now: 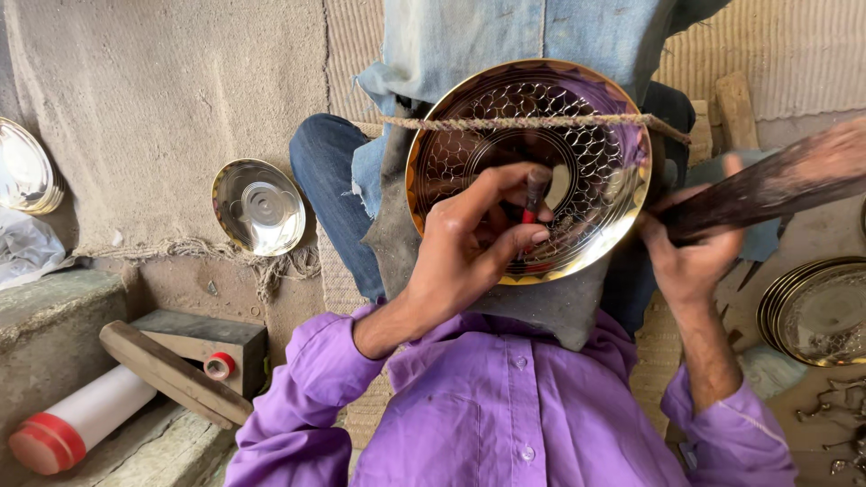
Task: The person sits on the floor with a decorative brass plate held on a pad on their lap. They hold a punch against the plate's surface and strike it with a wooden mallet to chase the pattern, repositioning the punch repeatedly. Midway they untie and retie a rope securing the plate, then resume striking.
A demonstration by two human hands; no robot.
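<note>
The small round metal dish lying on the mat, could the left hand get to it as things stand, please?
Probably yes: the left hand grips a red-tipped tool against the engraved brass plate, but nothing visibly blocks the way to the small dish.

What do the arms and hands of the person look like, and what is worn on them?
Both arms wear purple shirt sleeves, pushed up to about mid-forearm. The left hand and right hand are bare: no gloves, no rings or watch visible. The shirt has small purple buttons down its front.

Rope [541, 122] across plate [595, 99]; lower half open
</note>
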